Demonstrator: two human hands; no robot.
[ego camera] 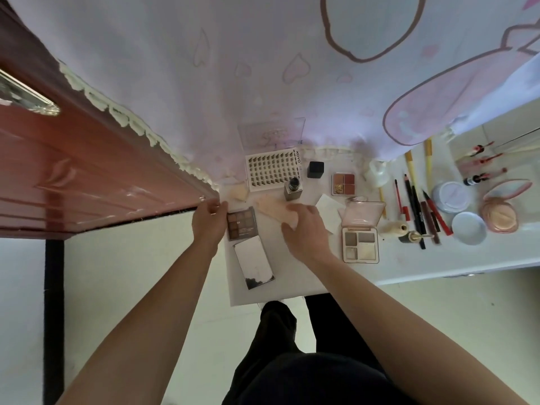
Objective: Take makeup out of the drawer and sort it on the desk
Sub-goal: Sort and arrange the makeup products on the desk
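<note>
- Landmark: the brown palette (pixel 242 223) lay open on the white desk (pixel 292 287), its mirrored lid toward the person.
- Right hand (pixel 304 229): just right of the brown palette. Its fingers were curled over the near end of a flat peach tube (pixel 270 207), which it gripped. The tube's far end rested on the desk, beyond and to the right of the palette.
- Left hand (pixel 209 217): touching or just beside the palette's left edge, at the desk's corner. The fingers were bent, but whether they pinched anything could not be told.
- Laid out on the desk: a lash tray (pixel 273 172) and a foundation bottle (pixel 293 188) beyond the palette, a pink palette (pixel 361 244) of 4 pans to its right, and a row of pencils (pixel 415 206) farther right.
- Drawer: not identifiable in this view.
- Step in hand (judged): sorting, specifically placing the peach tube. Most of the makeup appeared to be out already.
- Next move (judged): the tube would need a free spot among like items, probably beside the bottle. It should be set down flat and let go without knocking the upright bottle close by.
</note>
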